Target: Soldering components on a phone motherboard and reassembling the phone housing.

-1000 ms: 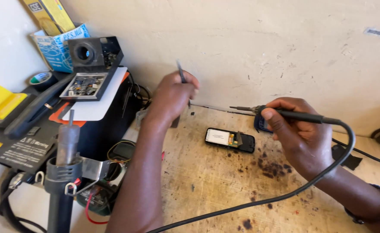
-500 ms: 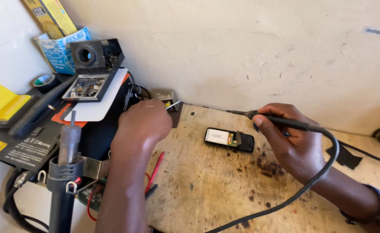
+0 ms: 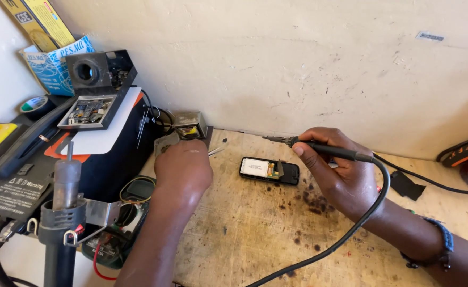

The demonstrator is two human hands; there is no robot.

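Far left: black rework station [image 3: 93, 159] with hot-air wand [image 3: 64, 191]. Your left hand [image 3: 183, 167] rests by a small metal stand [image 3: 188, 125], fingers curled under; their grip cannot be told. Mid-counter [image 3: 255, 234]: opened black phone [image 3: 269, 170], light, fragile; hold by its edges. Your right hand [image 3: 345, 178], fingers clamped on the soldering iron [image 3: 324, 150], stiff, tip hot; grip its handle.

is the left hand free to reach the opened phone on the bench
Probably yes. The left hand rests close beside the opened phone, with only bare wooden bench between them; the right hand with its soldering iron is on the far side.
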